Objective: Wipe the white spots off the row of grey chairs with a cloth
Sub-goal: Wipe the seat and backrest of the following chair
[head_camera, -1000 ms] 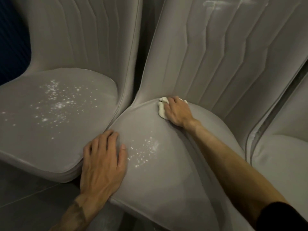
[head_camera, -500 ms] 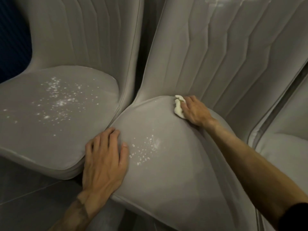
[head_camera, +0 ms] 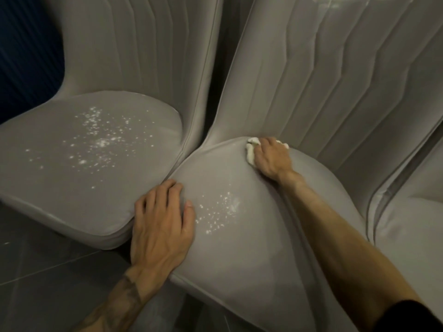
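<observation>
Middle chair (head_camera: 251, 255) on dark tiled floor (head_camera: 48, 271), we see right hand (head_camera: 271, 159) clutching cloth (head_camera: 250, 153) at its seat's rear, left hand (head_camera: 160, 226) flat on its front-left edge beside white spots (head_camera: 218, 212), left neighbour chair (head_camera: 60, 188) spotted too.

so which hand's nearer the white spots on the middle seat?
Left. The left hand rests beside the spots, thumb almost touching; the right hand grips the cloth far back on the seat.

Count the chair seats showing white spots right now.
2. The left seat has a wide scatter; the middle seat has a small patch beside the left hand. The right seat is mostly out of frame, so it may hide more.
</observation>
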`<action>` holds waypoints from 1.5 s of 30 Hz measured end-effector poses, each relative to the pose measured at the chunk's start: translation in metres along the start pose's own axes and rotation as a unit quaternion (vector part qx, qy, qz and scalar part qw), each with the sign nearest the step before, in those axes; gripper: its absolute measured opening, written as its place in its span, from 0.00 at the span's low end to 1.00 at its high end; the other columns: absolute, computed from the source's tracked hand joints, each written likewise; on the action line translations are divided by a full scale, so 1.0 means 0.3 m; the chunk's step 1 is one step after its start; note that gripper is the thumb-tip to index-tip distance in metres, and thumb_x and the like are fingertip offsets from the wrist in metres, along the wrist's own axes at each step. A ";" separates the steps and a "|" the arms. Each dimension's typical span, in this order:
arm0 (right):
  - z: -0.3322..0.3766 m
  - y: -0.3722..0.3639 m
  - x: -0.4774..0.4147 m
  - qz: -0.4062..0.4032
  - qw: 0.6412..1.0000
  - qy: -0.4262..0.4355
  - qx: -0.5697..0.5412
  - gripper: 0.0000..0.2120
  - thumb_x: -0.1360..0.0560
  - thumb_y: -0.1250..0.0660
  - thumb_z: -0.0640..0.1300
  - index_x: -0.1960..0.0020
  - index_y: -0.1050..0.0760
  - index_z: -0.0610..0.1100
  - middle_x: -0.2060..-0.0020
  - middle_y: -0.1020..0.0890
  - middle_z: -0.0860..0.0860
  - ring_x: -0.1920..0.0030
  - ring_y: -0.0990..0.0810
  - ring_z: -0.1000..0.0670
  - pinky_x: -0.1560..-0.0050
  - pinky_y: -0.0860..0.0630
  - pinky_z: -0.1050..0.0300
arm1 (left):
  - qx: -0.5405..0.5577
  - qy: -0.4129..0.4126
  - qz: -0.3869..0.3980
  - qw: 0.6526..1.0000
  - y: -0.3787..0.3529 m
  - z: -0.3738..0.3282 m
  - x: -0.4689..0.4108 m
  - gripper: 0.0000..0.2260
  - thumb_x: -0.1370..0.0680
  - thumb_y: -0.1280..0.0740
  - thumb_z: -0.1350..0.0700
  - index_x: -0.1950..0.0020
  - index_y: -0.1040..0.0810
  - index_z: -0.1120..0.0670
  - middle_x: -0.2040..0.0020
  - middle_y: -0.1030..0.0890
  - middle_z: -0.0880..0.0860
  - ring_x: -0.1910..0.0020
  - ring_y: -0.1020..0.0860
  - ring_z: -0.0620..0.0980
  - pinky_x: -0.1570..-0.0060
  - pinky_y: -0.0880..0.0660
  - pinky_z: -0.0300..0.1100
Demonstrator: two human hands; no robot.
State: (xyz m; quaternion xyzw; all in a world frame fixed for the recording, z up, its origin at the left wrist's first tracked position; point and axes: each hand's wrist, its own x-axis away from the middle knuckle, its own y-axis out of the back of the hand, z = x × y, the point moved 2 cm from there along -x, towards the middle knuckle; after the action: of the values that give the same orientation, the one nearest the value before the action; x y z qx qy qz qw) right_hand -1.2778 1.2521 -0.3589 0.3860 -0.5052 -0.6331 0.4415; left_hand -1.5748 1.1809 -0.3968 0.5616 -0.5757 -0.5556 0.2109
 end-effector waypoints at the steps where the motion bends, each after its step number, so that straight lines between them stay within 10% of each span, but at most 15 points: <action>1: 0.078 -0.017 0.010 -0.002 1.000 0.031 -0.003 0.19 0.14 0.47 0.50 0.28 0.26 0.47 0.31 0.23 0.42 0.31 0.25 0.40 0.29 0.34 0.46 | 0.004 0.000 0.002 1.000 0.002 -0.001 0.000 0.20 0.17 0.46 0.47 0.32 0.24 0.55 0.33 0.22 0.56 0.38 0.24 0.57 0.37 0.29 0.56; 7: 0.249 -0.078 0.170 0.047 0.969 0.241 -0.019 0.23 0.14 0.46 0.51 0.23 0.32 0.42 0.26 0.28 0.44 0.28 0.28 0.41 0.26 0.34 0.46 | 0.036 0.012 0.008 0.999 0.014 0.001 0.003 0.20 0.17 0.45 0.48 0.33 0.24 0.56 0.34 0.21 0.56 0.38 0.24 0.57 0.36 0.29 0.57; 13: 0.040 0.027 0.151 0.032 0.996 0.081 -0.027 0.22 0.13 0.48 0.49 0.23 0.33 0.41 0.23 0.31 0.43 0.24 0.32 0.40 0.23 0.38 0.46 | 0.046 0.015 0.007 0.999 0.017 0.000 0.004 0.20 0.18 0.46 0.49 0.33 0.24 0.57 0.34 0.21 0.57 0.37 0.24 0.59 0.35 0.29 0.58; 20: 0.286 -0.057 0.443 0.062 0.959 0.275 -0.045 0.24 0.14 0.47 0.50 0.20 0.35 0.43 0.21 0.33 0.45 0.21 0.35 0.44 0.19 0.46 0.49 | 0.040 0.010 -0.005 0.999 0.016 0.007 0.008 0.19 0.17 0.46 0.49 0.34 0.24 0.57 0.36 0.21 0.59 0.39 0.23 0.60 0.38 0.29 0.57; 26: 0.097 0.043 0.441 0.037 0.995 0.086 -0.018 0.24 0.12 0.50 0.49 0.19 0.39 0.41 0.19 0.37 0.44 0.19 0.40 0.45 0.18 0.48 0.51 | 0.037 0.007 -0.014 0.999 0.010 0.012 0.010 0.18 0.17 0.46 0.50 0.35 0.25 0.57 0.38 0.21 0.59 0.42 0.24 0.60 0.39 0.29 0.58; 32: 0.324 -0.042 0.651 0.066 0.960 0.264 -0.066 0.25 0.14 0.47 0.50 0.19 0.38 0.44 0.20 0.35 0.46 0.19 0.38 0.45 0.18 0.49 0.52 | 0.070 0.022 0.000 0.997 0.028 0.018 0.004 0.18 0.17 0.47 0.49 0.38 0.24 0.57 0.42 0.20 0.59 0.44 0.24 0.61 0.41 0.29 0.57; 38: 0.090 0.045 0.611 0.017 0.998 0.044 -0.029 0.23 0.13 0.47 0.47 0.20 0.37 0.40 0.20 0.36 0.42 0.19 0.38 0.43 0.18 0.47 0.48 | 0.098 -0.012 0.040 0.994 0.063 0.082 -0.029 0.18 0.16 0.48 0.48 0.40 0.23 0.57 0.45 0.20 0.58 0.46 0.24 0.61 0.42 0.30 0.55; 41: 0.322 -0.053 0.700 0.015 0.991 0.126 -0.041 0.25 0.16 0.49 0.50 0.24 0.31 0.39 0.25 0.29 0.41 0.26 0.30 0.36 0.20 0.42 0.39 | 0.045 -0.051 0.030 0.997 0.081 0.162 -0.041 0.17 0.15 0.47 0.50 0.42 0.23 0.57 0.45 0.19 0.58 0.47 0.22 0.61 0.43 0.29 0.56; 45: 0.430 -0.061 0.739 0.037 0.970 0.239 -0.030 0.26 0.14 0.47 0.50 0.18 0.39 0.44 0.19 0.37 0.46 0.19 0.39 0.46 0.18 0.53 0.53 | -0.012 -0.062 0.028 0.998 0.076 0.219 -0.044 0.16 0.16 0.45 0.51 0.40 0.22 0.57 0.38 0.19 0.58 0.41 0.22 0.59 0.39 0.30 0.53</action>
State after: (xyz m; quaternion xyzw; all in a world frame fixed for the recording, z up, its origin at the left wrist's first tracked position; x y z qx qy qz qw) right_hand -1.4706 1.0822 -0.3616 0.4941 -0.3799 -0.5201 0.5840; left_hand -1.6373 1.2133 -0.3912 0.5070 -0.5964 -0.5904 0.1969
